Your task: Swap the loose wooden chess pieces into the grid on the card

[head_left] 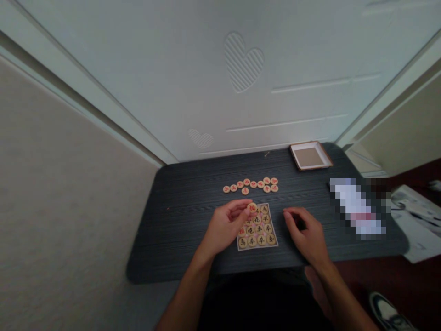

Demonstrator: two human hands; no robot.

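Observation:
My left hand (229, 224) pinches a round xiangqi piece (252, 208) with a red character between thumb and fingers, over the far left part of a shallow square box (257, 247). Rows of round xiangqi pieces fill the box; most visible ones bear black characters, such as the piece (262, 240) in the near row. One red-marked piece (241, 231) lies at its left side. My fingers hide the box's far left corner. To the right of the box, my right hand (305, 228) rests by the tabletop with fingers curled towards the thumb and nothing visible in them.
Beyond the box, several red-marked pieces (253, 184) lie in an uneven line on the dark table (179, 220). A box lid or tray (311, 156) stands at the back right. A blurred-out item (356, 207) lies at the right. A white door (155, 69) rises behind the table.

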